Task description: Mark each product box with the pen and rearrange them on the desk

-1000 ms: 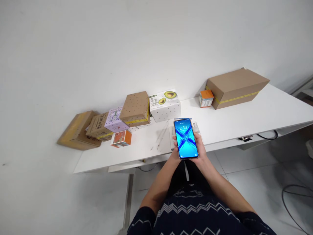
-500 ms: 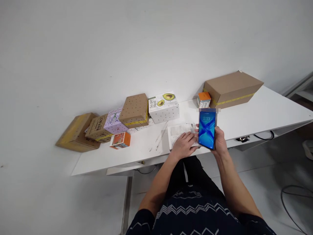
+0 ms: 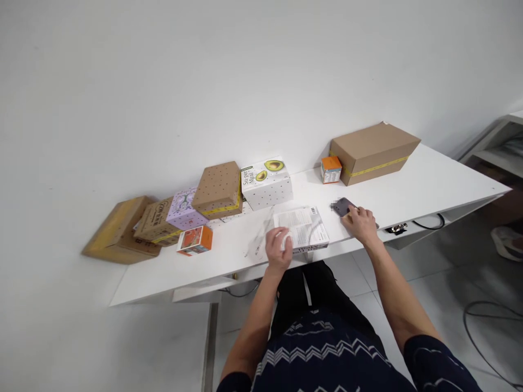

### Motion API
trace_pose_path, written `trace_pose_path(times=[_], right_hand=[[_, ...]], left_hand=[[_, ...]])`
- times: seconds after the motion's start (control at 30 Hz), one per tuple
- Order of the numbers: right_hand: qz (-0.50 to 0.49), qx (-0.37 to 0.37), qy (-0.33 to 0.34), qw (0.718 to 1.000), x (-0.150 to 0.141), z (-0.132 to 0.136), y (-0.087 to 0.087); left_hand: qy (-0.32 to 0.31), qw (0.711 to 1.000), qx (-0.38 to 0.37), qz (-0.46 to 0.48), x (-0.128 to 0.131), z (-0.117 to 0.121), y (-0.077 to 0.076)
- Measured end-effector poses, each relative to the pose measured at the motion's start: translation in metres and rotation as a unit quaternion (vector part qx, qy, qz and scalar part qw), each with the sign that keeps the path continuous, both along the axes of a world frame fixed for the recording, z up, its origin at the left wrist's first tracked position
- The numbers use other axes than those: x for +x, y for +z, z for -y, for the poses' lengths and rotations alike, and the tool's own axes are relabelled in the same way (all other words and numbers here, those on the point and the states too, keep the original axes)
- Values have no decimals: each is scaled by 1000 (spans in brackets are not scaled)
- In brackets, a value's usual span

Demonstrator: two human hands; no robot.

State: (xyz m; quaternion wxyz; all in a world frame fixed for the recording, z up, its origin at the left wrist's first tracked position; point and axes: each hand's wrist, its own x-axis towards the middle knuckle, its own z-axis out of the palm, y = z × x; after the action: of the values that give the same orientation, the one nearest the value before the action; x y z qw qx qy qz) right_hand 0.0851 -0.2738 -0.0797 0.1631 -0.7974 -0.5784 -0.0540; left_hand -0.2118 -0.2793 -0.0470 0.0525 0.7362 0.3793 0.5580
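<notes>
My right hand (image 3: 360, 224) has its fingers bent over a smartphone (image 3: 342, 206), low at the front part of the white table. The phone's dark side faces up, its lit screen is out of sight, and my hand covers much of it. A flat white box (image 3: 307, 224) with printed text and a barcode lies to the left of the phone. My left hand (image 3: 279, 247) curls around that box's near left corner, thumb and fingers on either side of white surface. Faint, clear-looking streaks, perhaps plastic film, show beside it on the tabletop.
Along the wall stand an avocado-print box (image 3: 267, 188), a spotted brown box (image 3: 218, 188), a purple box (image 3: 186, 209) and cardboard cartons (image 3: 118, 228). Small orange boxes (image 3: 195, 240) and a long carton (image 3: 373, 155) share the table (image 3: 441, 185). A black cable (image 3: 486, 310) trails on the floor.
My right hand has lowered the phone from upright with its screen showing to the tabletop, dark side up. My left hand has slid left across the white box to its near left corner.
</notes>
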Motion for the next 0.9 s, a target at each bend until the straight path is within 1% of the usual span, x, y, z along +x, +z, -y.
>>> trace_pose_path(times=[0.03, 0.1, 0.17, 0.2, 0.23, 0.3, 0.33, 0.4, 0.47, 0.5, 0.57, 0.67, 0.73, 0.8, 0.87, 0.9], right_hand=[[-10, 10, 1, 1000, -1, 1, 2], [-39, 42, 19, 998, -5, 8, 10], [-87, 66, 86, 990, -16, 22, 24], [-118, 65, 138, 981, -25, 31, 31], [-151, 47, 191, 969, -36, 40, 36], [-194, -4, 257, 947, -60, 58, 43], [-199, -16, 280, 939, -72, 65, 44], [-187, -8, 288, 939, -93, 75, 41], [-172, 20, 279, 945, -107, 77, 39], [-164, 33, 281, 945, -112, 76, 39], [-137, 54, 306, 940, -118, 72, 42], [-63, 71, 346, 933, -125, 60, 50], [-32, 73, 359, 930, -127, 49, 55], [-39, 80, 372, 924, -127, 38, 59], [-81, 103, 376, 917, -121, 29, 64], [-114, 120, 364, 917, -117, 26, 66]], left_hand=[[37, 998, -41, 41, -10, 2, -6], [87, 978, -165, 98, -30, 6, -18], [102, 945, -289, 114, -45, 9, -28], [98, 932, -332, 107, -48, 11, -32], [87, 925, -357, 93, -50, 13, -34], [44, 926, -370, 64, -45, 18, -34], [21, 928, -368, 58, -40, 21, -33], [-1, 926, -370, 72, -29, 26, -28], [17, 917, -384, 105, -22, 28, -23], [39, 912, -390, 120, -21, 28, -20], [76, 904, -396, 141, -24, 23, -13], [113, 903, -387, 146, -36, 8, 0], [105, 906, -378, 160, -44, -2, 7], [67, 900, -372, 216, -48, -9, 9], [24, 889, -359, 282, -50, -13, 5], [19, 889, -347, 300, -52, -14, 0]])
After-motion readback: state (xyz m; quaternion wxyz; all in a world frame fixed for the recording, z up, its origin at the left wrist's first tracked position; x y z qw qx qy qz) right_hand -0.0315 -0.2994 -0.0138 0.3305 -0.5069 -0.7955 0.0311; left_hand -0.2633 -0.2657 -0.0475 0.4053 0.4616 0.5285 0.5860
